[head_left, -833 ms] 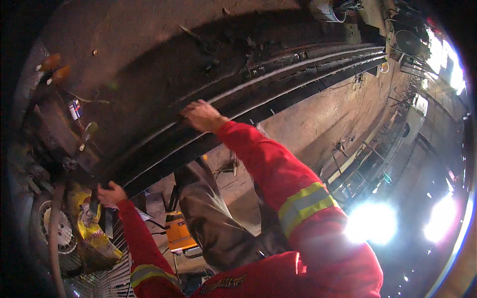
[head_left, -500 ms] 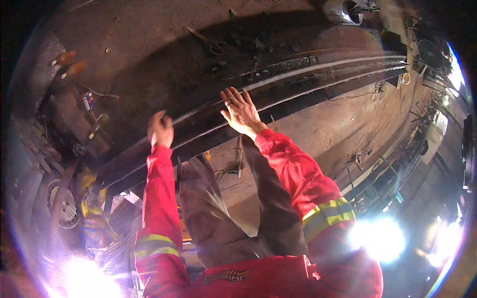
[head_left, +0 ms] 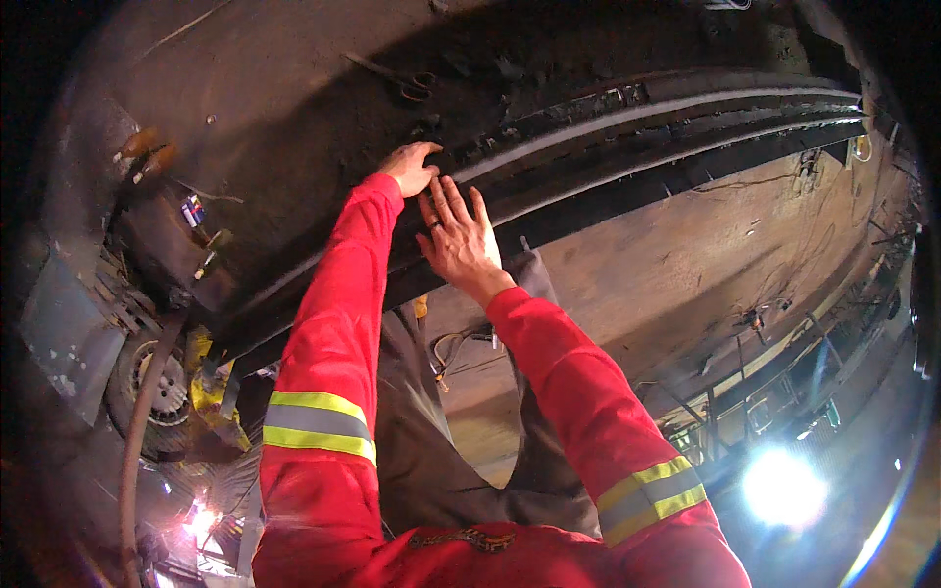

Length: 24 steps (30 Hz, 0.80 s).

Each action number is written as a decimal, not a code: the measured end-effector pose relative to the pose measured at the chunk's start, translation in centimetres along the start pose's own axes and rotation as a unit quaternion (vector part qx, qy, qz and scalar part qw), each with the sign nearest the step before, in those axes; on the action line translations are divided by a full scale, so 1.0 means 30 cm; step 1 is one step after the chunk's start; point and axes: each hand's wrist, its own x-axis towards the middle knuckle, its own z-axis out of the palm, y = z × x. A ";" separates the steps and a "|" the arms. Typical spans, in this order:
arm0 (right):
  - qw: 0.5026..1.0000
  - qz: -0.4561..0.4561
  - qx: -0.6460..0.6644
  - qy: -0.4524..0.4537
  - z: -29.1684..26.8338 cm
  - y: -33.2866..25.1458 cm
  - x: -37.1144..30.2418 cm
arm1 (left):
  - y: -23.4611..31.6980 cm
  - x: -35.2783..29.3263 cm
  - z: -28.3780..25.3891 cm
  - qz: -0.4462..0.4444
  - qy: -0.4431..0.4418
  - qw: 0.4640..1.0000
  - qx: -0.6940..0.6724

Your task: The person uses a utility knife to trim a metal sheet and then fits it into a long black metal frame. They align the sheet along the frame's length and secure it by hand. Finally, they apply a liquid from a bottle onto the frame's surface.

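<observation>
A long dark metal beam (head_left: 676, 147) with two pale raised edges runs from the lower left to the upper right. My right hand (head_left: 461, 240) lies palm down over its near part, fingers stretched out and slightly apart, a dark ring on one finger. Just beyond it, my left hand (head_left: 412, 169) is at the beam's far edge, thumb and fingers apart and pointing right. The hands almost touch. Neither visibly holds a loose object; what lies under the left palm is hidden.
Past the beam, a scissors-like tool (head_left: 417, 86) lies on the brown floor. Orange-brown objects (head_left: 145, 157) and a small blue-and-red item (head_left: 193, 210) are at left. A wheel (head_left: 162, 382) and a hose (head_left: 137, 451) stand lower left. A bright lamp (head_left: 784, 487) glares at right.
My left hand has moved right along the beam to beside my right hand. The right hand has shifted slightly left and down in view. The view has also shifted.
</observation>
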 end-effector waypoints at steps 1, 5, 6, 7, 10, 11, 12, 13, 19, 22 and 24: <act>1.000 0.003 0.006 -0.001 0.001 0.001 0.000 | 0.001 0.005 -0.004 -0.001 -0.010 1.000 0.002; 0.999 0.009 0.030 -0.010 -0.005 -0.004 -0.003 | 0.010 0.023 -0.016 -0.010 -0.035 0.999 -0.006; 0.999 0.009 0.036 -0.014 -0.001 -0.003 -0.004 | 0.012 0.027 -0.018 -0.013 -0.037 0.999 -0.012; 0.999 0.009 0.037 -0.011 0.004 -0.005 -0.003 | 0.014 0.033 -0.022 0.007 -0.029 1.000 0.008; 1.000 0.008 0.018 -0.012 0.011 0.006 -0.005 | 0.061 0.049 -0.036 -0.023 -0.046 0.998 0.034; 1.000 0.012 0.020 -0.019 0.013 0.010 -0.007 | 0.065 0.058 -0.031 -0.020 -0.047 0.998 0.036; 0.999 0.010 0.024 -0.024 0.010 0.007 -0.006 | 0.055 0.063 -0.025 -0.019 -0.045 0.998 0.037; 0.999 0.009 0.027 -0.030 0.008 0.002 -0.005 | 0.045 0.067 -0.018 -0.018 -0.044 0.998 0.038; 0.998 0.021 0.062 -0.013 -0.004 0.006 0.003 | 0.002 0.082 0.002 -0.122 -0.078 0.982 -0.122; 0.997 0.023 0.067 -0.003 -0.045 0.010 0.041 | -0.075 0.051 0.043 -0.123 0.017 0.980 -0.155; 1.000 -0.010 0.017 -0.014 -0.087 0.072 0.094 | -0.123 0.024 0.055 -0.131 0.011 0.978 -0.161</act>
